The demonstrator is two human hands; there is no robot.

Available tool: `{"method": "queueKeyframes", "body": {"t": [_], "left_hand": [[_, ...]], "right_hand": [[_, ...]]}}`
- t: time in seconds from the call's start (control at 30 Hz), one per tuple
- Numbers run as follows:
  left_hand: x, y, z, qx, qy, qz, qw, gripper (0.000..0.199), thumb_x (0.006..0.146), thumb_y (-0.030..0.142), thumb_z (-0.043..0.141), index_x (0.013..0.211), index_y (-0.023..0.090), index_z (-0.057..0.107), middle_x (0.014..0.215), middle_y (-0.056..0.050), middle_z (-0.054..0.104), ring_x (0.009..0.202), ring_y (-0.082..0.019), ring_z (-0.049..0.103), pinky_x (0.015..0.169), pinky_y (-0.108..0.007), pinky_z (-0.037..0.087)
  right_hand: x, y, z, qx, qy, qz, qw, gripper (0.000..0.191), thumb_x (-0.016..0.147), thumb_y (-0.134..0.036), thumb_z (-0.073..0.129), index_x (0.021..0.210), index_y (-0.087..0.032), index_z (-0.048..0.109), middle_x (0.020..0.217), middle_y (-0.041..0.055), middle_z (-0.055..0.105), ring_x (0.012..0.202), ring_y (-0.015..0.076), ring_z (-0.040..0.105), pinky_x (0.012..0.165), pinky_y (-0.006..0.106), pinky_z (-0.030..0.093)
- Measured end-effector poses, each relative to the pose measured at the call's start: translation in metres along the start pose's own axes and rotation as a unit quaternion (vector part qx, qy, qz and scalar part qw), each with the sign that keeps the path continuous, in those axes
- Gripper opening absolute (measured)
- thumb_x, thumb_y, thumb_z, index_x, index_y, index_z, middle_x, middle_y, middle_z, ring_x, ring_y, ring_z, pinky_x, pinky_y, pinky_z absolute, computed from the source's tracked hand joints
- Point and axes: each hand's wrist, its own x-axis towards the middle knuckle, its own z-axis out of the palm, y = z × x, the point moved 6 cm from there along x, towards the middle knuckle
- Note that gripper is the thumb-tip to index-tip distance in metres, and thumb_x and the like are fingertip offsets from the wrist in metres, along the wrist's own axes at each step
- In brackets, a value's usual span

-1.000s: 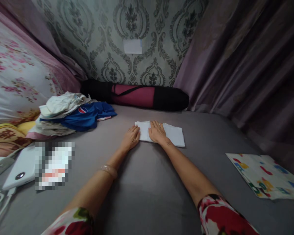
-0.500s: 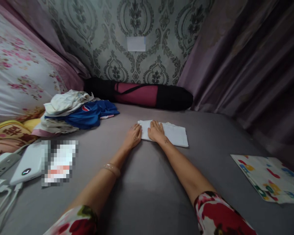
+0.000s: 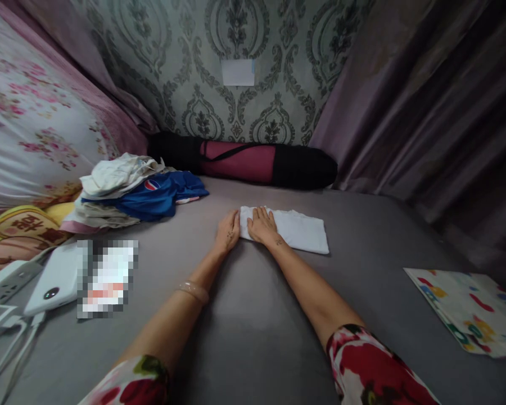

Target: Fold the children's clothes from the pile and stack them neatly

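A folded white cloth [image 3: 306, 230] lies flat on the grey bed sheet [image 3: 253, 315], its long side running left to right. My right hand [image 3: 262, 225] rests palm down on the cloth's left part, fingers stretched forward. Against the cloth's left end stands my left hand [image 3: 228, 229], on its edge with the fingers extended and touching the fold. Neither hand grips anything. The underside of the cloth is hidden.
Crumpled clothes [image 3: 122, 177] with a blue garment [image 3: 160, 197] lie at the left. Nearer are a white power bank [image 3: 57, 281], a power strip [image 3: 10, 278] and cables. A colourful patterned folded sheet [image 3: 476, 309] lies right. A long black-and-maroon bag [image 3: 240, 163] lies along the wall.
My right hand has slid left along the cloth, closer to my left hand. My left hand has turned more onto its edge beside the cloth's end. The view has shifted slightly.
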Motion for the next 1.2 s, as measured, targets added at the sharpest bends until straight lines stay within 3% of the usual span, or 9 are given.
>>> {"method": "queueKeyframes", "body": {"t": [0.1, 0.23, 0.33, 0.47, 0.57, 0.7, 0.87, 1.03, 1.2], "left_hand": [[-0.001, 0.001, -0.004, -0.025, 0.009, -0.024, 0.999, 0.046, 0.098, 0.034, 0.027, 0.123, 0.012, 0.059, 0.127, -0.015, 0.063, 0.121, -0.023, 0.057, 0.108, -0.039, 0.041], [-0.001, 0.001, -0.007, -0.045, 0.016, -0.047, 0.998, 0.054, 0.099, 0.039, 0.02, 0.125, 0.011, 0.059, 0.13, -0.015, 0.062, 0.125, -0.023, 0.055, 0.111, -0.039, 0.038], [-0.002, 0.0, -0.006, -0.04, 0.006, -0.052, 0.998, 0.056, 0.099, 0.04, 0.019, 0.126, 0.012, 0.058, 0.132, -0.014, 0.06, 0.127, -0.022, 0.053, 0.113, -0.039, 0.036], [-0.002, 0.001, -0.005, -0.031, -0.003, -0.035, 0.999, 0.055, 0.098, 0.042, 0.021, 0.125, 0.012, 0.058, 0.131, -0.014, 0.061, 0.125, -0.023, 0.054, 0.112, -0.039, 0.037], [-0.001, -0.001, -0.005, -0.024, -0.006, -0.029, 0.999, 0.052, 0.099, 0.041, 0.022, 0.123, 0.014, 0.059, 0.127, -0.013, 0.064, 0.122, -0.023, 0.057, 0.109, -0.04, 0.04], [0.003, 0.001, -0.003, 0.027, -0.017, -0.036, 0.999, 0.047, 0.099, 0.036, 0.027, 0.126, 0.011, 0.056, 0.131, -0.017, 0.061, 0.125, -0.025, 0.055, 0.107, -0.042, 0.042], [0.003, 0.048, 0.013, 0.121, -0.006, 0.028, 0.992, 0.042, 0.096, 0.031, 0.04, 0.132, 0.012, 0.05, 0.142, -0.017, 0.052, 0.138, -0.029, 0.04, 0.113, -0.049, 0.032], [0.002, 0.103, 0.047, 0.14, -0.073, 0.1, 0.982, 0.044, 0.093, 0.023, 0.044, 0.136, 0.014, 0.048, 0.145, -0.015, 0.05, 0.142, -0.029, 0.035, 0.116, -0.052, 0.027], [0.002, 0.103, 0.065, 0.178, -0.093, 0.092, 0.975, 0.044, 0.097, 0.026, 0.039, 0.137, 0.012, 0.049, 0.145, -0.016, 0.049, 0.141, -0.03, 0.036, 0.116, -0.053, 0.025]], "right_hand": [[0.001, -0.018, -0.008, 0.009, 0.021, -0.023, 0.999, 0.059, 0.1, -0.031, 0.024, 0.149, 0.001, 0.031, 0.157, 0.0173, 0.028, 0.147, 0.0274, 0.018, 0.119, 0.044, 0.008], [0.001, -0.039, 0.006, 0.007, -0.013, -0.07, 0.997, 0.058, 0.099, -0.027, 0.025, 0.151, -0.001, 0.028, 0.159, 0.0158, 0.024, 0.148, 0.0256, 0.013, 0.119, 0.042, 0.009], [0.0, -0.042, 0.015, 0.007, -0.032, -0.075, 0.997, 0.06, 0.097, -0.026, 0.028, 0.152, -0.001, 0.025, 0.159, 0.0159, 0.023, 0.148, 0.0273, 0.011, 0.119, 0.044, 0.009], [-0.001, -0.038, 0.01, 0.053, -0.054, -0.068, 0.995, 0.059, 0.099, -0.027, 0.025, 0.152, -0.001, 0.024, 0.16, 0.0143, 0.021, 0.149, 0.0251, 0.012, 0.12, 0.041, 0.01], [-0.009, -0.025, -0.007, 0.096, -0.021, -0.059, 0.993, 0.058, 0.1, -0.027, 0.024, 0.152, -0.003, 0.027, 0.16, 0.0133, 0.023, 0.148, 0.0223, 0.016, 0.12, 0.037, 0.013], [-0.031, 0.018, -0.031, 0.09, 0.04, -0.007, 0.995, 0.057, 0.098, -0.026, 0.027, 0.151, -0.003, 0.029, 0.158, 0.0135, 0.027, 0.147, 0.0235, 0.019, 0.119, 0.04, 0.014], [-0.051, 0.072, -0.041, 0.059, 0.048, 0.066, 0.995, 0.056, 0.098, -0.026, 0.027, 0.15, -0.005, 0.032, 0.157, 0.0143, 0.029, 0.147, 0.0261, 0.02, 0.119, 0.047, 0.014], [-0.052, 0.084, -0.042, 0.039, 0.051, 0.056, 0.996, 0.055, 0.099, -0.028, 0.026, 0.15, -0.009, 0.034, 0.158, 0.0126, 0.029, 0.147, 0.0251, 0.018, 0.119, 0.051, 0.01], [-0.05, 0.087, -0.04, 0.034, 0.06, 0.039, 0.997, 0.055, 0.099, -0.028, 0.026, 0.15, -0.009, 0.033, 0.158, 0.0108, 0.027, 0.148, 0.0244, 0.017, 0.119, 0.05, 0.008]]}}
